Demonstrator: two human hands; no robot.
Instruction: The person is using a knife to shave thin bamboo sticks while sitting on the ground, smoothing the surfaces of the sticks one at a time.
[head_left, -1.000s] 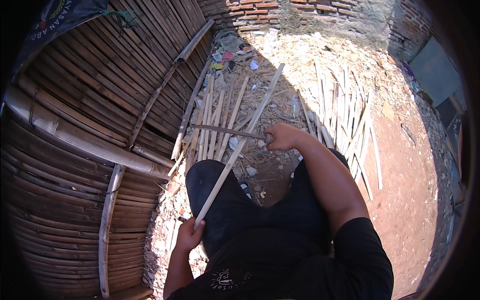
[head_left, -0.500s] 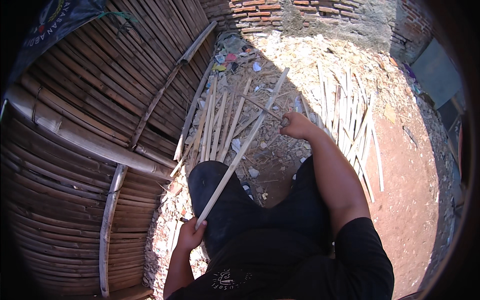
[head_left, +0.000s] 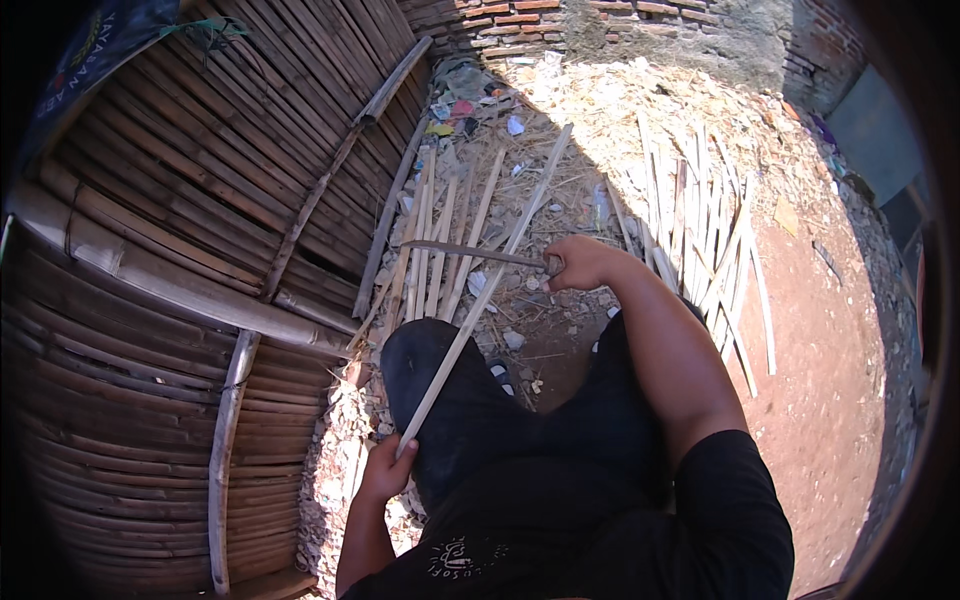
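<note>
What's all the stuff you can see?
Long flat wooden strip: one, pale, centre, slanting
Long metal blade: one, dark, crossing that strip
Thin wooden strips: many, pale, ground, both sides
Bamboo-slat wall: one, brown, left
Rough brick wall: one, red-grey, top
Printed cloth banner: one, dark blue, top left
Crumpled litter scraps: several, yellow, pink, white, ahead
Flat panel: one, grey, upper right
Long trousers: one pair, black, centre
Short-sleeved shirt: one, black, bottom
Left hand: one, bare, holding that strip
Right hand: one, bare, holding the blade

Hard sun, deep shade
Glare bleaches the far edge of the ground [head_left: 600, 100]; shadow dulls the slatted wall [head_left: 180, 180]; fisheye bends lines, corners black.
</note>
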